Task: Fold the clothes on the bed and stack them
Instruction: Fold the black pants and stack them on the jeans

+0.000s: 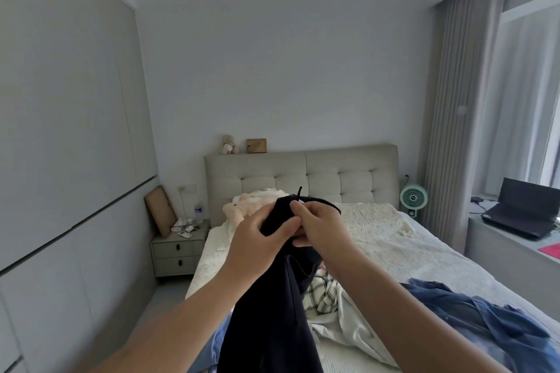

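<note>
1. A dark navy garment [272,312] is gripped at its top edge by the left hand [257,245] and pinched by the right hand [321,228], in the centre of the frame.
2. The garment is held up above the bed [424,254] and hangs down to the lower edge.
3. A plaid shirt [322,294], a white garment [348,330] and a blue shirt [485,321] are seen lying unfolded on the bed at lower right.

No text, label or number is legible; the bottle's [198,210] label is blurred.
</note>
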